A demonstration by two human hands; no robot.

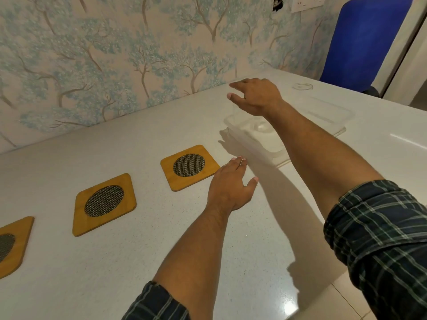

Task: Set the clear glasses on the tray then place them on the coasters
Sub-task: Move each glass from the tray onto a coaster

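Note:
Three wooden coasters with round mesh centres lie in a row on the white table: one (190, 166) by my left hand, one (104, 203) further left, one (9, 244) cut off by the left edge. A clear tray (332, 116) sits at the right. The faint round outline of a clear glass (261, 127) shows in its left end, partly behind my right forearm. Another clear glass (302, 86) stands on the table beyond the tray. My right hand (256, 97) hovers over the tray's left end, fingers spread and empty. My left hand (231, 184) is open, low over the table beside the nearest coaster.
A wall with tree-pattern wallpaper (115, 65) runs along the table's far side. A blue chair (362, 42) stands behind the far right corner. The table's near right edge (323, 285) drops to a tiled floor.

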